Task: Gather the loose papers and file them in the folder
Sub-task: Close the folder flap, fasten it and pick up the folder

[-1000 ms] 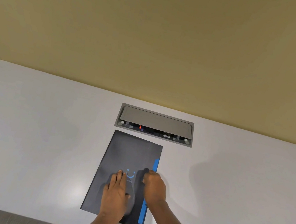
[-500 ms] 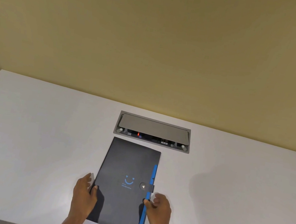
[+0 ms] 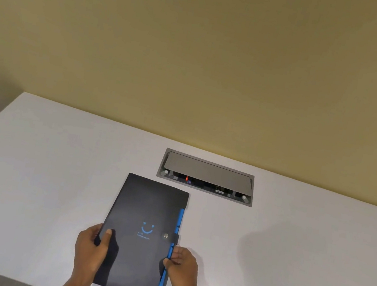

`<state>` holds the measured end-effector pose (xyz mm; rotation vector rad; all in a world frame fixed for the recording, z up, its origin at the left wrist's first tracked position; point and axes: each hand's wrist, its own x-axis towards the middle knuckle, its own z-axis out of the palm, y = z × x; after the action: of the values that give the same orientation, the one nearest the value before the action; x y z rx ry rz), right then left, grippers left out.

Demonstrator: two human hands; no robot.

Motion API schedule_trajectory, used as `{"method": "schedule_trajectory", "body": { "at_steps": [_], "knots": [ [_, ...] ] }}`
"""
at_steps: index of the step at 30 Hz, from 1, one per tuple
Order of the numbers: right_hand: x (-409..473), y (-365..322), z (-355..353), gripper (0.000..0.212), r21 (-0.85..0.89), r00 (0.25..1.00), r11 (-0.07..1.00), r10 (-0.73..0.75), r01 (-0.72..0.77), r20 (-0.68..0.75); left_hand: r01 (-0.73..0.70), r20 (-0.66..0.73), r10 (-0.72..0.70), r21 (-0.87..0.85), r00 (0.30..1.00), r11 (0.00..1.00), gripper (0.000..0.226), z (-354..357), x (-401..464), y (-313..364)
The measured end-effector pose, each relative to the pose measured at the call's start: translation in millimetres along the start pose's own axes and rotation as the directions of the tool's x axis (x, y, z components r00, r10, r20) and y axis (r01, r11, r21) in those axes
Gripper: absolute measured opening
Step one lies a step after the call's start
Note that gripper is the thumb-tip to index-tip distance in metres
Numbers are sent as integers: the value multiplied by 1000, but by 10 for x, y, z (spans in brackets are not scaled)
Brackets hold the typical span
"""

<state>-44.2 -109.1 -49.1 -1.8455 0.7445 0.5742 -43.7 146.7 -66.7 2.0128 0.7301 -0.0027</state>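
A dark grey folder point(image 3: 146, 213) with a blue smiley print and blue tabs along its right edge lies closed on the white table point(image 3: 42, 169). Its strap is snapped shut over the right edge. My left hand point(image 3: 90, 251) grips the folder's lower left edge, thumb on the cover. My right hand point(image 3: 183, 269) pinches the lower right edge at the blue tabs. No loose papers are in sight.
A grey recessed power and cable box point(image 3: 206, 176) with its lid raised sits in the table just beyond the folder. A yellow wall rises behind the table. The table's near edge runs close under my wrists.
My hands left the cover and the snap, then moved to the folder's two lower side edges and took hold. The strap now shows snapped shut.
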Motion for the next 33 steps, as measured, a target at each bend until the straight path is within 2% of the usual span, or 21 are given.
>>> {"method": "schedule_trajectory", "body": {
  "at_steps": [8,11,14,18,21,28,33],
  "knots": [
    [143,-644,715,21,26,978,997,-77,73,193,81,-107,-88,-70,990,994,10,-647,630,-169],
    [270,-885,905,23,43,967,994,-108,101,229,59,-116,-67,-72,991,996,17,-738,931,-126],
    [436,-1094,1023,26,79,964,991,-124,108,237,30,-93,-36,-66,995,997,14,-742,1268,-27],
    [617,-1334,1084,39,148,971,985,-115,85,210,-42,-34,41,-21,999,999,27,-652,1667,151],
    [713,-1440,1073,41,187,976,978,-122,87,182,-78,8,78,-3,997,997,21,-544,1875,309],
    [862,-1569,1071,61,170,973,979,-141,110,183,-81,55,81,0,995,997,14,-403,2161,505],
    [900,-1651,1065,76,174,970,978,-149,116,191,-96,106,98,-20,989,995,22,-383,2232,616]
  ]
}}
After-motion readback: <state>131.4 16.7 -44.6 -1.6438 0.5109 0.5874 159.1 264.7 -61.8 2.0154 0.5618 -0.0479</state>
